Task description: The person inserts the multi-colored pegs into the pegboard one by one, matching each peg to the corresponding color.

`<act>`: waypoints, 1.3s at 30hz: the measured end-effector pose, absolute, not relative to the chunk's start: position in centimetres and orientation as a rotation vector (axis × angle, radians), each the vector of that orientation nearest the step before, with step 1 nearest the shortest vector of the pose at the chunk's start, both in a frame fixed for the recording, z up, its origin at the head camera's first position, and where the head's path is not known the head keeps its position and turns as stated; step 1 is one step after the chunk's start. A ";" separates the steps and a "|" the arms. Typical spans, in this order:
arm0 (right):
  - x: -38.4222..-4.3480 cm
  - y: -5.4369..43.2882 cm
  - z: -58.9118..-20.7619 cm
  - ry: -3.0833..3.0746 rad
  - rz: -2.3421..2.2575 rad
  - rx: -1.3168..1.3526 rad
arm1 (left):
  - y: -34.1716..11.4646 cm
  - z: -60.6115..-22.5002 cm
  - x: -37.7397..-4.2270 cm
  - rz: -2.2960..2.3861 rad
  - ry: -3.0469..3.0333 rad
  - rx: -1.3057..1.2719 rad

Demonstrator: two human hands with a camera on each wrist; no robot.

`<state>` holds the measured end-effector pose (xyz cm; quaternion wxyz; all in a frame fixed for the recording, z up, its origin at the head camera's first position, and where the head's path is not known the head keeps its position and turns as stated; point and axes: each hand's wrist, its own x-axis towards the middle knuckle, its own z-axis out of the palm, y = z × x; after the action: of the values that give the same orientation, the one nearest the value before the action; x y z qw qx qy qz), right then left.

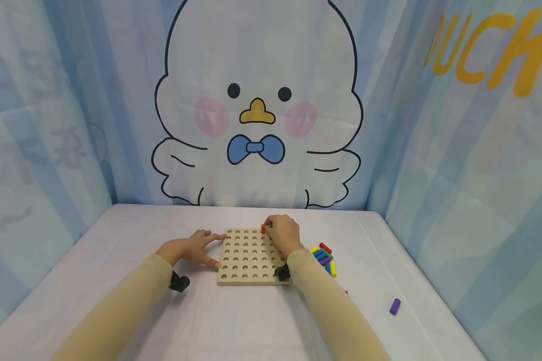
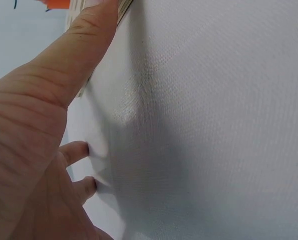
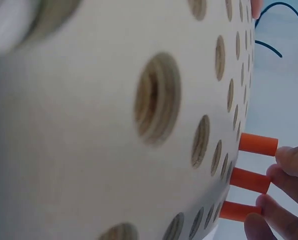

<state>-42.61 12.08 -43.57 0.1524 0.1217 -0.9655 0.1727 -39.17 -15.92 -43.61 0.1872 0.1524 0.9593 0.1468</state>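
A wooden pegboard [image 1: 246, 260] with rows of round holes lies on the table. My right hand [image 1: 283, 233] is over its far right part. In the right wrist view three orange pegs [image 3: 251, 180] stand in a row along the board's far edge. Thumb and fingertip pinch the end of the lowest peg [image 3: 240, 211] there, while other fingertips sit right by the rest. From the head view only one orange peg [image 1: 263, 228] shows; the hand hides the others. My left hand [image 1: 191, 249] spreads its thumb and forefinger against the board's left edge.
Right of the board lies a loose pile of coloured pegs [image 1: 325, 258], partly behind the right sleeve. A purple peg [image 1: 395, 306] lies apart near the table's right side. Fabric curtains [image 1: 257, 180] with a duck drawing surround the white table [image 1: 198, 321].
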 end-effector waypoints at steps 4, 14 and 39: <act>-42.5 12.2 -43.4 -2.765 0.505 0.355 | -15.9 -43.6 -39.1 0.411 2.702 0.438; -42.4 13.1 -42.3 -2.736 0.529 0.352 | -16.2 -43.4 -39.3 0.426 2.704 0.462; -41.5 22.6 -41.5 -3.085 0.347 -0.227 | -15.9 -43.8 -39.4 0.423 2.702 0.445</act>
<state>-41.46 22.57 -41.52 0.0146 -0.0728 -0.9910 0.1115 -39.35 -15.90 -43.84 0.1845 0.1578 0.9584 0.1500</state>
